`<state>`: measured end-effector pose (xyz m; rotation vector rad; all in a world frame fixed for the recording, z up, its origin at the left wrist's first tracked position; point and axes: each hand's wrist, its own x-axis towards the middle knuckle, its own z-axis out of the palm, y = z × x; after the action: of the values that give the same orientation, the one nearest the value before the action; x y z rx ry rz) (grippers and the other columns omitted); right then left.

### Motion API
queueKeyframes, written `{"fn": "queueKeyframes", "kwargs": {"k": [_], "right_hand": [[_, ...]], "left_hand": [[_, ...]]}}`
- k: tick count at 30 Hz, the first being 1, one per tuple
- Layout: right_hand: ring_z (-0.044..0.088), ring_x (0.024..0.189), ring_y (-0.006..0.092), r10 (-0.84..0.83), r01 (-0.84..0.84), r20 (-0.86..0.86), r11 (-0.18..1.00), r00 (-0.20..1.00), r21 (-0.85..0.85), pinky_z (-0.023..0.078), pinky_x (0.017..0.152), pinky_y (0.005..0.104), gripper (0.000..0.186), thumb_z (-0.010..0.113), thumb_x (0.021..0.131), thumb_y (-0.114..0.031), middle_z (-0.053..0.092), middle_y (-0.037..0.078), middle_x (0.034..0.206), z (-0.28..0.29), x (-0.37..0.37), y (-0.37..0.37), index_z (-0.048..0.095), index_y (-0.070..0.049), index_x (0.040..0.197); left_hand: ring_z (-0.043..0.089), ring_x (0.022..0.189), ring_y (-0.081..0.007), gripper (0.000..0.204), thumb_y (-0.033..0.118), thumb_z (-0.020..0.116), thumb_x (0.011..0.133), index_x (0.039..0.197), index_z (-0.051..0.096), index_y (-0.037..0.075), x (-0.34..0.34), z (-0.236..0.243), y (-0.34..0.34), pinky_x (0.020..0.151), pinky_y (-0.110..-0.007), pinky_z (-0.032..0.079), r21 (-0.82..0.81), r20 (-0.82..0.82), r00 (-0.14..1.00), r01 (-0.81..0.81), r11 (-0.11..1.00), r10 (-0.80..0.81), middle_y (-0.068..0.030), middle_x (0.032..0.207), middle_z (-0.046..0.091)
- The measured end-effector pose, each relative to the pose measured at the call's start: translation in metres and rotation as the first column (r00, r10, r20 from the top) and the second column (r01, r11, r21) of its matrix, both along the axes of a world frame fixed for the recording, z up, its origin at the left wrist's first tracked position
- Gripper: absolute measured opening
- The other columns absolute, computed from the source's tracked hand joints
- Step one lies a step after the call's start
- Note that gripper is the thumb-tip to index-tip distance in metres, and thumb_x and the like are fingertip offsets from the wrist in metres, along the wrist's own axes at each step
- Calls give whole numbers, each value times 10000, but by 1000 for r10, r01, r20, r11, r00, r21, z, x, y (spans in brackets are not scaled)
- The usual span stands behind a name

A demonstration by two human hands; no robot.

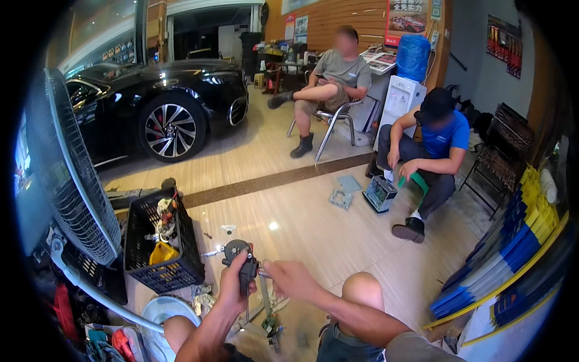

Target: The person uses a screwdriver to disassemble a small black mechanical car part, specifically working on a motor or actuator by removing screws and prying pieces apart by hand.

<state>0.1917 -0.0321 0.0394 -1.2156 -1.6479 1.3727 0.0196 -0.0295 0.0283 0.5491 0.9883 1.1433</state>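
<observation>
My left hand grips a dark motor-like part with a round grey housing at its top, held above the tiled floor. My right hand pinches a thin metal piece at the part's right side, fingers closed on it. Below the hands, a long metal bar and several small loose parts lie on the floor. My bare knee rises to the right of my right hand.
A black plastic crate with parts stands left of my hands, beside a large standing fan. A black car is parked behind. One person sits on a chair; another in blue squats by a small device. Blue and yellow stacked items line the right.
</observation>
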Motion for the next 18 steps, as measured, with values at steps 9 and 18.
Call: {"fn": "queueKeyframes", "kwargs": {"k": [9, 18], "right_hand": [[641, 645, 150, -121, 116, -13, 919, 993, 376, 505, 601, 294, 316, 667, 915, -272, 679, 99, 763, -16, -5, -4, 643, -17, 1100], [698, 678, 243, -8, -12, 142, 991, 990, 137, 523, 607, 369, 425, 559, 963, -392, 655, 162, 677, -4, -4, 5, 645, 23, 928]], "left_hand": [[474, 489, -76, 303, 425, 632, 900, 864, 608, 126, -1, 0, 8, 420, -212, 343, -6, 74, 996, -46, 999, 47, 19, 711, 590], [484, 474, -85, 281, 422, 622, 905, 891, 614, 141, -3, -4, 5, 418, -218, 353, 1, -7, 1000, -28, 1000, 28, 17, 717, 598]]}}
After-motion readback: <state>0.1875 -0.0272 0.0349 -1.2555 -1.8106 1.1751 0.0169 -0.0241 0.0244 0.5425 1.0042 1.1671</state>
